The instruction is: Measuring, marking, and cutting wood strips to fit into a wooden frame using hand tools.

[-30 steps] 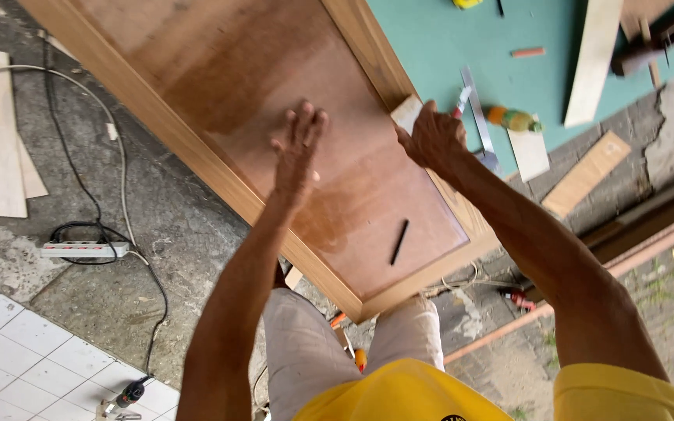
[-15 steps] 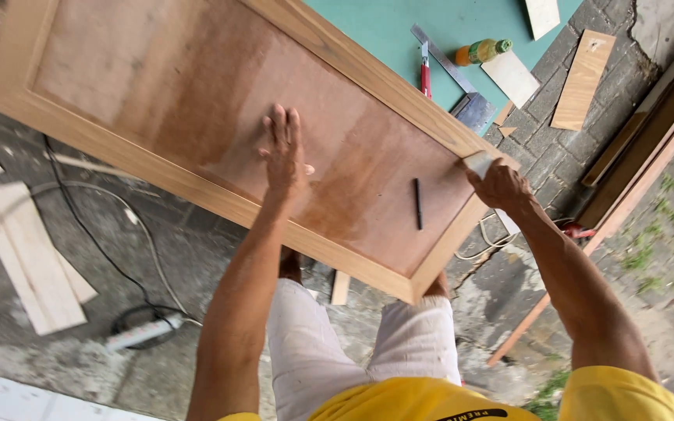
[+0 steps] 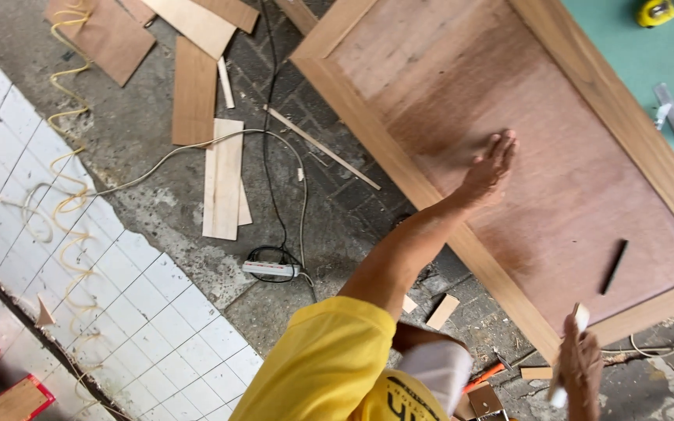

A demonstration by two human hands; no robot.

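Note:
A large wooden door panel [image 3: 555, 179] with a light frame lies flat, filling the upper right of the head view. My left hand [image 3: 489, 168] rests flat on its brown plywood face, fingers together. My right hand [image 3: 583, 366] is at the bottom right, off the panel's near corner, closed around a thin pale strip [image 3: 571, 351] that looks like folded sandpaper. A short black pencil-like stick [image 3: 613, 266] lies on the panel near that corner.
Wood offcuts [image 3: 224, 175] and plywood scraps [image 3: 103, 35] litter the concrete floor at left. A white power strip [image 3: 271, 270] with cables lies near my feet. White tiles [image 3: 118, 312] cover the lower left. A green surface [image 3: 649, 54] holds a yellow tape measure [image 3: 655, 11].
The view has swung left, bringing the floor and tiles into sight. My right hand has come off the panel's corner and dropped lower, holding the pale strip. My left hand stays flat on the panel.

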